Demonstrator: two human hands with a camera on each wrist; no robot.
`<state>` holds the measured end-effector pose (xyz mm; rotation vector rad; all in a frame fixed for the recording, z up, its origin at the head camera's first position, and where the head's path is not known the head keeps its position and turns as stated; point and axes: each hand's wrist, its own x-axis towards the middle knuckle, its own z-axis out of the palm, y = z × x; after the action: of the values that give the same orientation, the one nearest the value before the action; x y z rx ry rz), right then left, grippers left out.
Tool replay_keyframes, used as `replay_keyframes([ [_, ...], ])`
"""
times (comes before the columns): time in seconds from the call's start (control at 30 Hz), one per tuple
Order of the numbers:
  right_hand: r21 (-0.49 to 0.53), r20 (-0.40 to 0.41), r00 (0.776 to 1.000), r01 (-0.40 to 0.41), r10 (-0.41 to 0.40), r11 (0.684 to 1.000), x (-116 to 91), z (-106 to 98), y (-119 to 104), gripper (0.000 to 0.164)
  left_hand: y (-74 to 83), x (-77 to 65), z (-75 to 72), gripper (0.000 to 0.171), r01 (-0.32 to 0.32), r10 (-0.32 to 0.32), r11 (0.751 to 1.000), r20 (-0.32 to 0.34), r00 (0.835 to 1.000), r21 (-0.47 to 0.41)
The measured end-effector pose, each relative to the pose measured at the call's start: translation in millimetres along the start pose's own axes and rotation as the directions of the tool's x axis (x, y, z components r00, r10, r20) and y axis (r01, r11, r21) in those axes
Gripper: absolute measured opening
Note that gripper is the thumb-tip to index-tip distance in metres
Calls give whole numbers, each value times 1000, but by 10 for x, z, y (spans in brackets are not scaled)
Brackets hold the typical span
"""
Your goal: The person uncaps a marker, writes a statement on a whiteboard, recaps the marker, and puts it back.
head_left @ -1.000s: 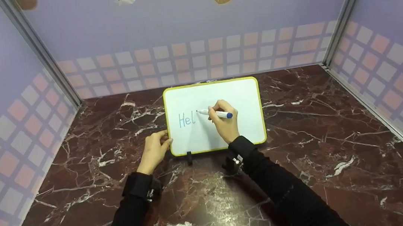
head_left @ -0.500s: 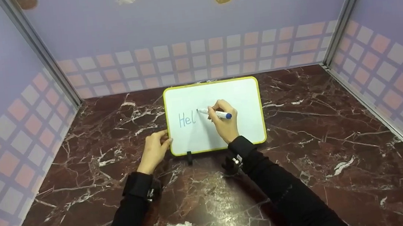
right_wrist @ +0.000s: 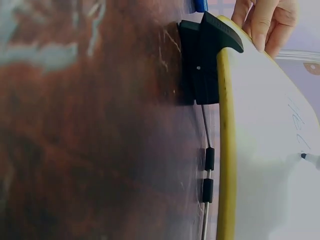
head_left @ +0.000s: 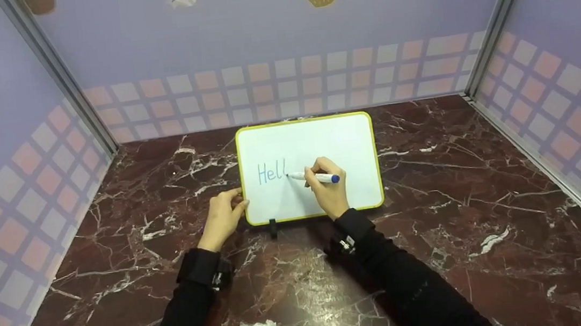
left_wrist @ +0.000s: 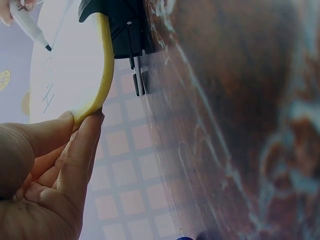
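A whiteboard (head_left: pixel 320 138) with a yellow frame leans back on the table, blue handwriting "Hell" on its left half. My left hand (head_left: pixel 221 219) pinches its lower left edge; in the left wrist view the thumb lies on the front and fingers reach behind the frame (left_wrist: pixel 106 65). In my right hand (head_left: pixel 332 191) is a white marker (head_left: pixel 297 175) with a blue end, gripped like a pen. Its dark tip meets the board at the foot of the last "l". The right wrist view catches only the marker's tip (right_wrist: pixel 304 156), with the right hand out of sight.
A black stand clip (head_left: pixel 273 228) holds the board's bottom edge, and a thin metal rod (right_wrist: pixel 206 125) runs behind it. A small blue object (right_wrist: pixel 201 5) sits behind the board. Patterned walls (head_left: pixel 276 24) enclose the dark marbled table (head_left: pixel 461 193) on three sides.
My right hand has moved down with the marker, and a second "l" stroke now follows "Hel". The left hand keeps its hold on the board's edge.
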<state>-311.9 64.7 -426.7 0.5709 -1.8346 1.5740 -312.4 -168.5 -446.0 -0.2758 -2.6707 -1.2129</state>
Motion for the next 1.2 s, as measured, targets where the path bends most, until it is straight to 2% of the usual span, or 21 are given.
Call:
replay_keyframes([
  [0.3,26,-64,998,-3,5,1000,35,-56,11,23,7,-3,1,35,10,-10,1000,0,1000,-1],
  [0.7,-7,-57,998,-7,7,1000,68,-51,35,22,2,-7,2,34,15,-15,1000,4,1000,-15],
  [0.97,-14,-78,996,30,-31,999,60,-92,27,24,11,8,-4,37,16,-16,1000,23,1000,-19],
  [1.2,-15,-63,998,8,-9,1000,6,-70,10,25,5,1,3,35,9,-9,1000,7,1000,-8],
])
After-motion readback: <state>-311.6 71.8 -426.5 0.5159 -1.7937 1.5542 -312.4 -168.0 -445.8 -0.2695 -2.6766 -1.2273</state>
